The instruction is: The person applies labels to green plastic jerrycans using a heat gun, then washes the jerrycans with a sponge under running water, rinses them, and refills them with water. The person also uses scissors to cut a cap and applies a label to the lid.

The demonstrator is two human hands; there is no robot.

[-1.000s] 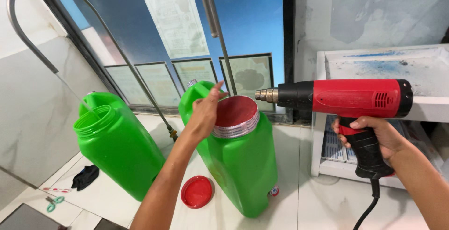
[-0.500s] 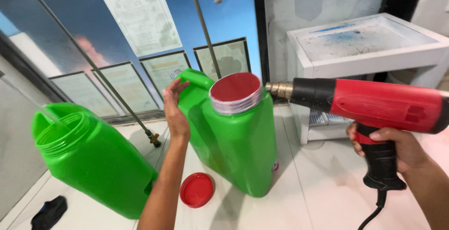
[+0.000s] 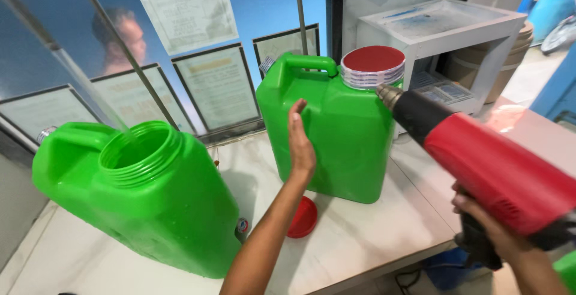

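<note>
The left hand has come off the rim and now lies flat against the side of the sealed green jug, fingers released and straight. Nearest, the right hand stays clenched on the red heat gun, nozzle just beside the foil-ringed red seal. A red cap lies on the tabletop; the open jug tilts left.

glossy green plastic jerrycan (smooth), metal nozzle
</note>
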